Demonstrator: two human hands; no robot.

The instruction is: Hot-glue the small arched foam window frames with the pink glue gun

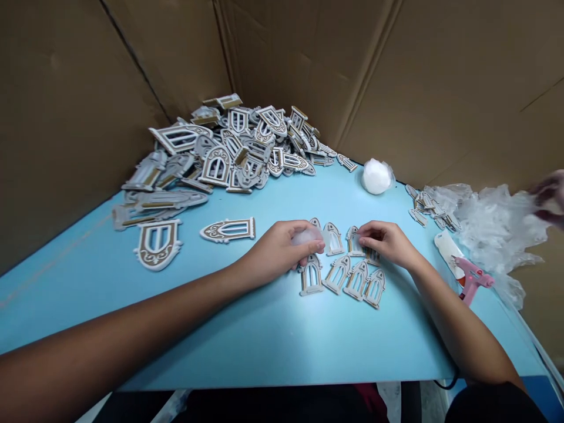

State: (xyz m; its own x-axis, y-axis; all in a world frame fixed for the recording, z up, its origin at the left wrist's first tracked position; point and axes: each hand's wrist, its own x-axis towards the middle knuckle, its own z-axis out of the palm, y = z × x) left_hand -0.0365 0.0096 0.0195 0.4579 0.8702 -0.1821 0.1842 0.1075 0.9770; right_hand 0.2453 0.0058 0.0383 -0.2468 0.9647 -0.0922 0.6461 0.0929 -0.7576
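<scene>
My left hand (275,249) cups a translucent white tuft (306,236), possibly cotton fluff, against the blue table. My right hand (388,242) pinches a small arched cardboard window cutout (355,242) at its fingertips. Between and below my hands lie several more small arched window cutouts (337,274) with grey and brown faces, set side by side in a row. Another small cutout (332,239) stands between my hands. Two larger ornate window cutouts (157,244) lie flat to the left of my left hand.
A large heap of window cutouts (233,147) fills the far corner against cardboard walls (440,76). A white fluffy ball (376,176), a pink glue gun (473,279) and crumpled clear plastic (497,226) lie at right. A co-worker's hand (549,197) reaches in at the right edge.
</scene>
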